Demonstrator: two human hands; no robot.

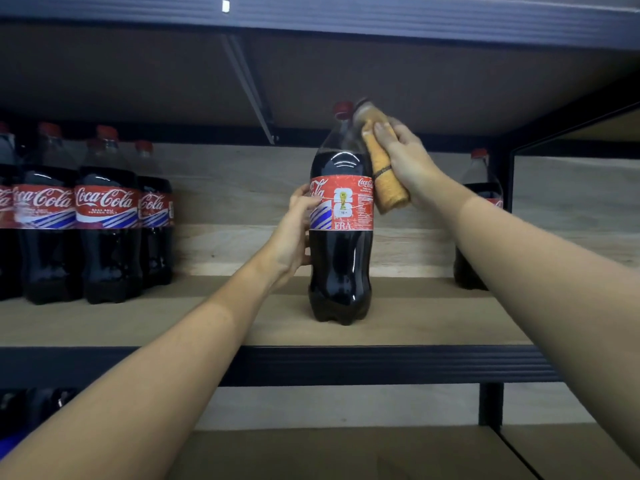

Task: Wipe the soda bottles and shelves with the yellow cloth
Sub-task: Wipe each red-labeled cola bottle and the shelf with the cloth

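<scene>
Near the shelf's (pixel 398 327) front edge the upright bottle (pixel 341 237) is steadied at its label by the left hand (pixel 298 233), while the right hand (pixel 403 157) grips the yellow cloth (pixel 382 168) against its upper right shoulder.

The top of the yellow cloth (pixel 382 168) blurs beside the red cap. The left hand (pixel 294 233) hides its fingers behind the centre bottle (pixel 341 251). The right forearm covers much of the far-right bottle (pixel 479 188). At the left edge, one bottle (pixel 5 209) is cut off. Dark objects (pixel 38 407) on the lower shelf are too dim to identify.
</scene>
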